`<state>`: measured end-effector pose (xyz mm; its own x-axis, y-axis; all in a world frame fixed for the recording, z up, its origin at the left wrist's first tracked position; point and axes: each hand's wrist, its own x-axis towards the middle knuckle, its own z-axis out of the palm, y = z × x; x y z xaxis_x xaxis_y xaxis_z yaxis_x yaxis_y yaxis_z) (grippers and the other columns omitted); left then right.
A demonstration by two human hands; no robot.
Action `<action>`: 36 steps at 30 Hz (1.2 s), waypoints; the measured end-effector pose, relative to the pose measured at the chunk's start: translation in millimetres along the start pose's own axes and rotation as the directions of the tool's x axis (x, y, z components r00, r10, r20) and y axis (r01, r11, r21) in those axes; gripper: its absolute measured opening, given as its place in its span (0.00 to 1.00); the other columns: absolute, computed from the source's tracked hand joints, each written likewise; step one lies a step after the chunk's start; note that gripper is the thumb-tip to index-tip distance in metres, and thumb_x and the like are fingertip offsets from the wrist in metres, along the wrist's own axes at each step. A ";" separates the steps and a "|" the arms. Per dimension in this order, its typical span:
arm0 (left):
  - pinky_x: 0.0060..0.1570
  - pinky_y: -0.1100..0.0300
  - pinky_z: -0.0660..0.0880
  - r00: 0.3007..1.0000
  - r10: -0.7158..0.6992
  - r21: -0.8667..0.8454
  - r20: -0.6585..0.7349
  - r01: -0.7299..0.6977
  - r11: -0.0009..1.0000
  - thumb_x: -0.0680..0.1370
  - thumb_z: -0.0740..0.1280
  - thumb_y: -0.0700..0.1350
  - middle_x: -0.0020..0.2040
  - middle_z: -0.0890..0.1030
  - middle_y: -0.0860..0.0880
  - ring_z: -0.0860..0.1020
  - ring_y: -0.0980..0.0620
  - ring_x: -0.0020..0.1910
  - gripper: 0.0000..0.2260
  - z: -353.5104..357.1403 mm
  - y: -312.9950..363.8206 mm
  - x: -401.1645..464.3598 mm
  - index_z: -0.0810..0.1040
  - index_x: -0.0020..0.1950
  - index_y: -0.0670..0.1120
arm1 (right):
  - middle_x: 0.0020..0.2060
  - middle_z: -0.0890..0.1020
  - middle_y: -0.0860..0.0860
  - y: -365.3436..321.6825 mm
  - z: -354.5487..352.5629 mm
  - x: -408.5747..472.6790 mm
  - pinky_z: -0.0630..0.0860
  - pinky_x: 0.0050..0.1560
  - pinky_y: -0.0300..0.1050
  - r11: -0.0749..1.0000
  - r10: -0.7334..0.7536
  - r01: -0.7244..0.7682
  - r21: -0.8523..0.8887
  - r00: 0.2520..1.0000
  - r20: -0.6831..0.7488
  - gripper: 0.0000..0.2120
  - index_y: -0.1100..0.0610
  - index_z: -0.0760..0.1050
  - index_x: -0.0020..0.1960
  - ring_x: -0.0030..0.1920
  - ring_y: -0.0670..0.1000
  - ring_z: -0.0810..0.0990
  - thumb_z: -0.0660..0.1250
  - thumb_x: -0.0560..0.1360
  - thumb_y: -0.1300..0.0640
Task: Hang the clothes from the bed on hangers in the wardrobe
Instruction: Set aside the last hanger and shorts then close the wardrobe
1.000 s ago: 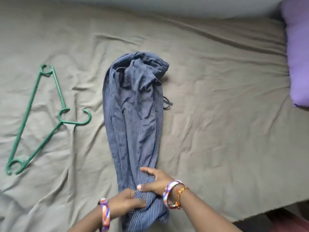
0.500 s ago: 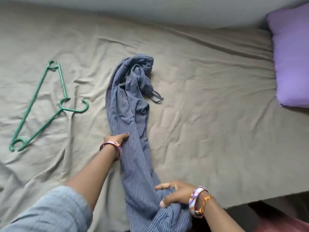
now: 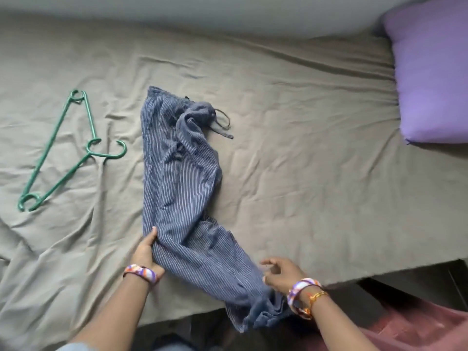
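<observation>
Smoothing striped trousers flat on bed: left hand pinching leg edge, right hand loosely curled, gripping nothing; aligning legs before reaching green hanger.

One pair of striped blue trousers lies on one bed. One green hanger lies there too, and one purple pillow. Two hands are in view, the left hand and the right hand. Three bracelets: one on the left wrist, two on the right.
</observation>
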<state>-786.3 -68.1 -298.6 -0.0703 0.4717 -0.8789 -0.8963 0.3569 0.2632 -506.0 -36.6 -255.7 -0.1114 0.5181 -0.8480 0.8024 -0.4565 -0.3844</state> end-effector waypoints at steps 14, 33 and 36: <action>0.46 0.51 0.80 0.999 -0.049 0.256 0.000 0.047 0.966 0.73 0.66 0.42 0.49 0.83 0.42 0.83 0.47 0.43 0.17 -1.3 33.0 12.8 0.77 0.59 0.37 | 0.62 0.75 0.60 -119.8 59.0 94.7 0.66 0.64 0.42 0.911 -0.039 0.094 0.401 0.989 -0.145 0.24 0.65 0.63 0.70 0.60 0.53 0.74 0.64 0.76 0.67; 0.34 0.60 0.80 0.961 0.010 0.409 0.276 -0.127 0.904 0.73 0.64 0.44 0.42 0.84 0.46 0.83 0.52 0.37 0.12 52.8 67.2 -61.0 0.79 0.53 0.41 | 0.38 0.85 0.55 -126.8 -27.6 2.5 0.80 0.35 0.40 0.489 -0.200 0.193 0.851 0.974 -0.106 0.10 0.63 0.81 0.49 0.37 0.51 0.84 0.69 0.70 0.60; 0.31 0.63 0.79 0.886 0.069 0.526 0.459 -0.333 0.783 0.78 0.60 0.39 0.37 0.84 0.48 0.82 0.55 0.33 0.11 85.7 83.3 -108.7 0.83 0.44 0.43 | 0.33 0.85 0.49 -140.9 -83.4 -35.8 0.78 0.40 0.37 0.703 -0.349 0.456 0.546 0.890 -0.294 0.04 0.60 0.80 0.45 0.34 0.45 0.82 0.69 0.73 0.60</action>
<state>-815.8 -20.6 -147.0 0.0767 0.8123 -0.5782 -0.4479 0.5462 0.7079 -566.2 69.5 -140.7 -0.2066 0.8327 -0.5136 0.1933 -0.4799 -0.8558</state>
